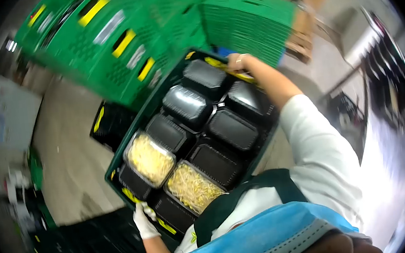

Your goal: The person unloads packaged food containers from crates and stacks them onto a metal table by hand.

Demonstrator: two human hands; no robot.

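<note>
Gripping the crate (125,150) at both short ends, a person in a blue mask (268,230) and a dark apron (205,225) with a small light-green leaf print holds it before the body. The left hand (145,222), in a white glove, has its fingers bent over the near rim, beside a yellow strip. The right hand (238,62), ungloved and ringed, is closed around the yellow handle at the far end.

Within the crate, black containers (187,106) form two rows along the long sides, from the near rim to the far one; their contents are hidden. Toward the near end sit two clear packs of sprouts. The pale yellowish pack (150,159) is beside the left long side; the other pack (193,186), its white stems and yellow heads easier to see, lies nearer the apron. Whether black containers lie beneath them is hidden.

Past the crate's left long side, a black box (113,123) with a yellow strip stands on the floor (70,155). Beyond the far left corner rise green crates (99,58) with yellow handles and white labels (108,27), their writing too blurred to read. Beyond the far end stands a green stack (248,23), with wooden pallets (302,42) behind.
</note>
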